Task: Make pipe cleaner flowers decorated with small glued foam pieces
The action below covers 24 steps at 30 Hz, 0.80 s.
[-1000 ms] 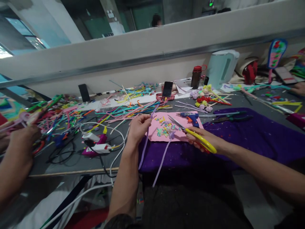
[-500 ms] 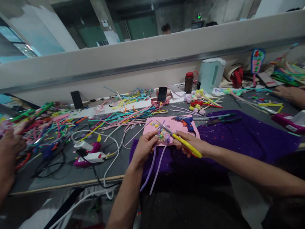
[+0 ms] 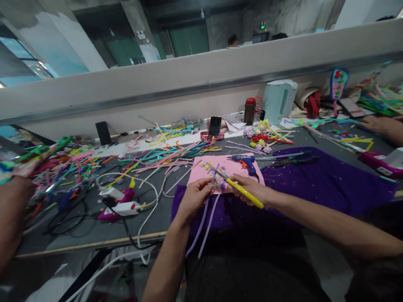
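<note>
My left hand (image 3: 197, 195) pinches a lilac pipe cleaner (image 3: 201, 224) just in front of a pink sheet (image 3: 195, 168). A second lilac length hangs beside it over the table's front edge. In my right hand (image 3: 256, 189) are scissors with yellow handles (image 3: 244, 193). Their metal blades point up and left, across the pipe cleaner near my left fingertips. Small yellow, green and purple clippings lie on the sheet under the blades. A small lilac curled piece (image 3: 223, 186) shows between my hands. Whether the blades touch the pipe cleaner, I cannot tell.
A blue glue gun (image 3: 248, 162) lies on the sheet's right part, pliers (image 3: 297, 161) on the purple cloth (image 3: 333, 186). Coloured pipe cleaners (image 3: 170, 152) and a power strip (image 3: 118, 205) with cables lie left. Co-workers' hands (image 3: 15, 197) show at both sides.
My left hand has shifted slightly right, closer to the scissors. The scissors' handles have tilted a little, hiding their reddish inner side. At far left, the co-worker's hand has moved.
</note>
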### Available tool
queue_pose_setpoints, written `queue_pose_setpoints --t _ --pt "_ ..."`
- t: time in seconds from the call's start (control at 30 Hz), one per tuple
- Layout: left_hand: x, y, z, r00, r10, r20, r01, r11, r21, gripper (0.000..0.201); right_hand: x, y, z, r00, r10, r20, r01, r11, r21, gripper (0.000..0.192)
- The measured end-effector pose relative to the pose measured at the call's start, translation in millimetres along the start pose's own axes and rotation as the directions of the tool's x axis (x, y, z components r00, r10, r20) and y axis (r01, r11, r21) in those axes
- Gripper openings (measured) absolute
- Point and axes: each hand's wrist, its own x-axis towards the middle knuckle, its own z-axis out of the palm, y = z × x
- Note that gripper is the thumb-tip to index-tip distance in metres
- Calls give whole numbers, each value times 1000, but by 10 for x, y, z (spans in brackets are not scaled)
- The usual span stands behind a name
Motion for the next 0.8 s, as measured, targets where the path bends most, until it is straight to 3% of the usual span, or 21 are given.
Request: queue_pose_setpoints --t 0.17,0.37,0.63,0.8 --pt "-4 -84 -77 1000 -25 3 25 995 97 30 100 -10 -101 991 126 39 -125 992 -31 28" --pt "70 -160 -115 998 53 -28 -44 963 266 30 274 24 -250 943 290 160 -296 955 9 27" --pt "125 -218 -120 996 73 -41 -53 928 370 32 307 17 -332 926 317 204 -318 948 -28 23" --pt "137 -224 -116 995 90 -32 -70 920 386 32 286 -8 -335 946 290 147 -283 957 -66 28"
